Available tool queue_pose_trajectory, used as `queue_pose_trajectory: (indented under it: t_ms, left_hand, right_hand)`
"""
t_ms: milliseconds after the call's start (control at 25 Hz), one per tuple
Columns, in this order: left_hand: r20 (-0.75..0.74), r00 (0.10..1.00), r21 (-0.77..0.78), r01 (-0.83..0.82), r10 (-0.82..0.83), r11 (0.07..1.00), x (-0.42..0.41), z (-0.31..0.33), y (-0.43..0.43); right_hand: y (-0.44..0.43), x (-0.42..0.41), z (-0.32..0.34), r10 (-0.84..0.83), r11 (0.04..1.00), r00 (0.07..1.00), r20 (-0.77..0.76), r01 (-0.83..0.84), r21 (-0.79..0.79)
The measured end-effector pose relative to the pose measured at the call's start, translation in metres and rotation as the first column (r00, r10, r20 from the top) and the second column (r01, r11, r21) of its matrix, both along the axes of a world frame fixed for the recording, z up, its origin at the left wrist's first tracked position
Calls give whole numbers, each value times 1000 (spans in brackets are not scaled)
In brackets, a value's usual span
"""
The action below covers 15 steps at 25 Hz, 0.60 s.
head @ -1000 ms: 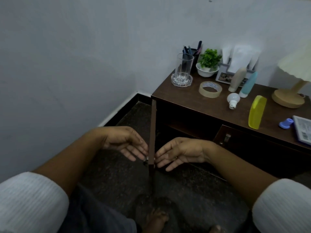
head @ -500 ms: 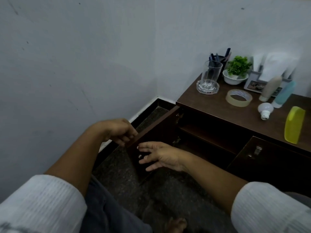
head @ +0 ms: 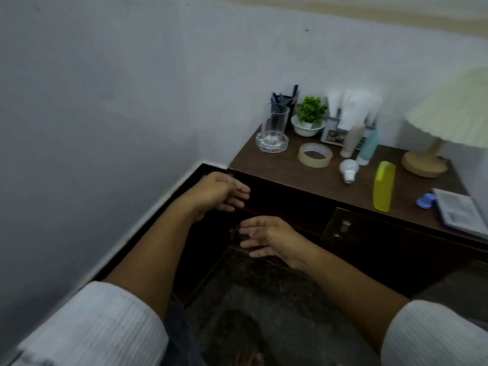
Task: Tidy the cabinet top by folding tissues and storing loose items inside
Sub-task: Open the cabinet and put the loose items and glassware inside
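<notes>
I logged the bench (head: pixel 266 167) in the room corner, wall (head: pixel 105 101) behind and left of it. Along its front, left to right, lay tape roll (head: pixel 315 155), bulb (head: pixel 349 170), comb (head: pixel 384 186), book (head: pixel 459 212). Behind them stood glass (head: pixel 274 122) in an ashtray (head: pixel 272 144), plant (head: pixel 310 110), tissue holder (head: pixel 335 134), lamp (head: pixel 425 161) furthest right.

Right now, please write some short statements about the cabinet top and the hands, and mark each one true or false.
1. The tape lies flat on the cabinet top. True.
2. The right hand holds the bulb. False: the bulb lies on the cabinet top, and the right hand is empty.
3. The glass stands in the ashtray. True.
4. The comb is red. False: it is yellow.
5. The left hand holds nothing. True.
</notes>
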<state>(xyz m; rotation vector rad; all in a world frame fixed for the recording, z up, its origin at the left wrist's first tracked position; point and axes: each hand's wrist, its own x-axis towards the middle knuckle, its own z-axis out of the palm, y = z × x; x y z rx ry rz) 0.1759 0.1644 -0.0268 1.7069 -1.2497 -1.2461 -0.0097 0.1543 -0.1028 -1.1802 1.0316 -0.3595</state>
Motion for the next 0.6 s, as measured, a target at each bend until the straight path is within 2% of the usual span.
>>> queue_pose_trajectory:
  t_ms: [120, 200, 280, 360, 520, 600]
  left_hand:
    - [-8, 988, 77, 154, -154, 985, -66, -11, -33]
    - [-24, 978, 118, 209, -208, 971, -107, -17, -50]
    - [-43, 977, 158, 211, -207, 965, -144, -28, -63]
    - [-90, 979, 190, 199, -185, 961, -171, -47, -70]
    - [-197, 965, 175, 207, -171, 963, -199, -78, -72]
    - [-211, 963, 149, 198, -165, 969, -198, -85, -73]
  right_hand:
    - [-8, -68, -6, -307, 951, 945, -113, 309, 1]
    - [-9, -110, -11, -502, 862, 853, -144, 506, -11]
    - [-12, -145, -16, -624, 778, 769, -136, 628, -18]
    - [-14, -165, -20, -665, 744, 740, -98, 669, 2]
    - [-18, -167, -18, -657, 754, 748, -92, 653, -70]
    - [-22, -167, -20, -636, 771, 769, -63, 636, -24]
